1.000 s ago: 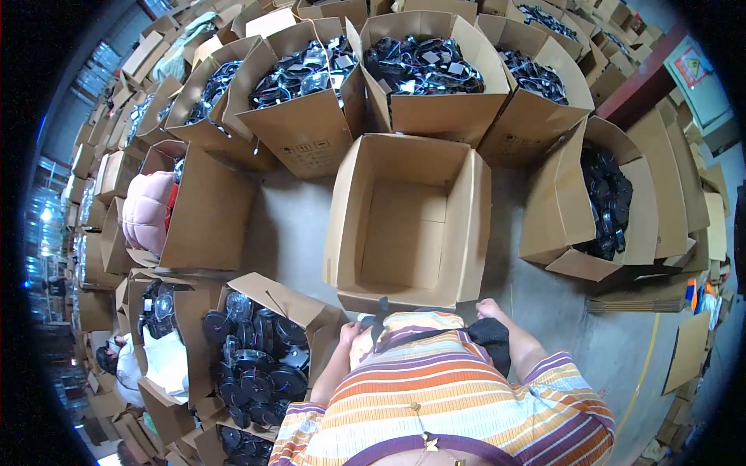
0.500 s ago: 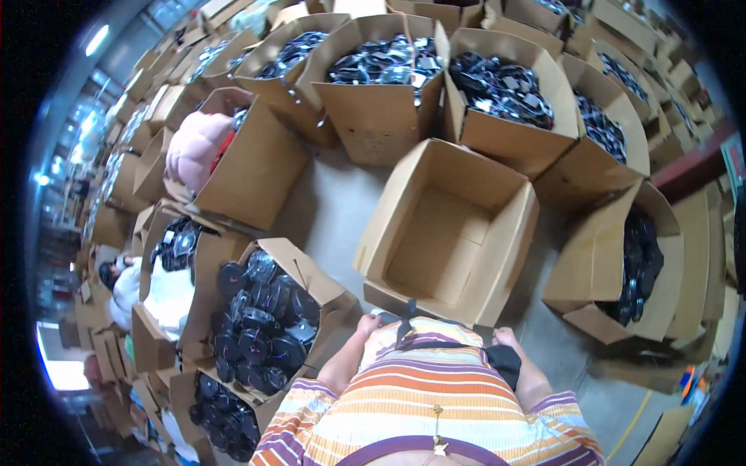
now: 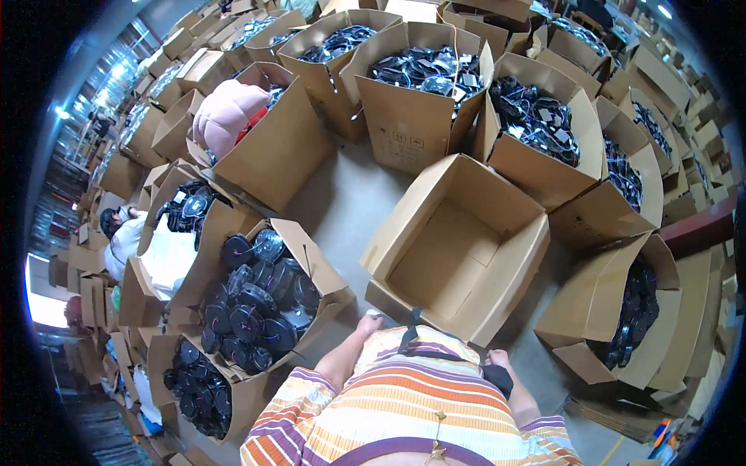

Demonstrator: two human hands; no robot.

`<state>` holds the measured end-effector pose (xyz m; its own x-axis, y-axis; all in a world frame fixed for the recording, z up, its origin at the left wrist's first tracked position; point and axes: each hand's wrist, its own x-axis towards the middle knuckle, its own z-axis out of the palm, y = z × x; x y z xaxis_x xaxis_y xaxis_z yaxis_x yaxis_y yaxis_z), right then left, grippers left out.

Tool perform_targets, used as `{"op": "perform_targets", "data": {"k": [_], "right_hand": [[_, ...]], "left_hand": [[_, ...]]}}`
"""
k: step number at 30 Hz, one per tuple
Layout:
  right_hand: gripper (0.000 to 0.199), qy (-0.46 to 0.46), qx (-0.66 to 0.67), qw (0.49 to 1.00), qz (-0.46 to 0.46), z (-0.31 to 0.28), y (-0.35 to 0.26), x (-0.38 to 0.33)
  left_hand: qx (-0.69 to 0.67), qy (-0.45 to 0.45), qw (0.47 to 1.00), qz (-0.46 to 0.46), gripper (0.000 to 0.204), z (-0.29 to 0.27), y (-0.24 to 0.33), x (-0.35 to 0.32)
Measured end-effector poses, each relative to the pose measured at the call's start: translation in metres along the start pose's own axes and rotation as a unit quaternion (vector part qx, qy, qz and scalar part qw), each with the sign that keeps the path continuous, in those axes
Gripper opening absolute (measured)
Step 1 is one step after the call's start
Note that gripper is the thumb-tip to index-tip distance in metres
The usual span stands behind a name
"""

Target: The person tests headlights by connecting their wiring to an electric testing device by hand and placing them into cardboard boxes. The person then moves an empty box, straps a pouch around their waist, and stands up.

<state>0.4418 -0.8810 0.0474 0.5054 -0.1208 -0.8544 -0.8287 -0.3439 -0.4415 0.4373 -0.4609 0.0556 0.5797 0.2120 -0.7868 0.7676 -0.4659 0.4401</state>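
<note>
At about eight o'clock from me sits an open carton (image 3: pixel 326 273) packed with round black fans (image 3: pixel 249 311), some in clear wrap, and below it at seven o'clock a second carton (image 3: pixel 241 396) with more of the same. My left hand (image 3: pixel 368 322) comes out past my striped shirt (image 3: pixel 404 404) at roughly eleven o'clock, close to the near corner of the empty cardboard box (image 3: pixel 458 248); I cannot tell whether it is clenched or loose, as only its back shows. The empty box stands on the concrete floor (image 3: pixel 346 206) at twelve o'clock, flaps up, tilted to the picture's right, nothing inside. My right hand (image 3: pixel 497 359) is at one o'clock, pressed against a black thing (image 3: pixel 497 379) at my waist; whether it grips it I cannot tell. Further right, at two o'clock, another open carton (image 3: pixel 598 311) holds black fans stacked on edge. Across the top, from ten to two o'clock, a row of full cartons (image 3: pixel 420 116) rings the floor, one at ten o'clock with a pink bundle (image 3: pixel 225 116) on it
</note>
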Motion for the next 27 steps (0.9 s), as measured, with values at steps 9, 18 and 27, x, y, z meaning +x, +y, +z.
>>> {"op": "perform_targets", "data": {"k": [9, 18, 27], "right_hand": [[0.02, -0.015, -0.013, 1.0, -0.007, -0.002, 0.019, 0.012], [0.019, -0.004, -0.011, 1.0, 0.0, 0.0, 0.008, 0.0], [0.019, -0.029, -0.081, 0.996, -0.037, -0.001, -0.024, -0.028]], "left_hand": [[0.027, -0.004, 1.0, -0.004, 0.032, -0.006, 0.011, -0.014], [0.015, -0.014, 1.0, -0.008, 0.034, -0.003, 0.004, -0.008], [0.009, 0.059, 0.998, 0.031, 0.03, -0.001, 0.007, -0.023]]}}
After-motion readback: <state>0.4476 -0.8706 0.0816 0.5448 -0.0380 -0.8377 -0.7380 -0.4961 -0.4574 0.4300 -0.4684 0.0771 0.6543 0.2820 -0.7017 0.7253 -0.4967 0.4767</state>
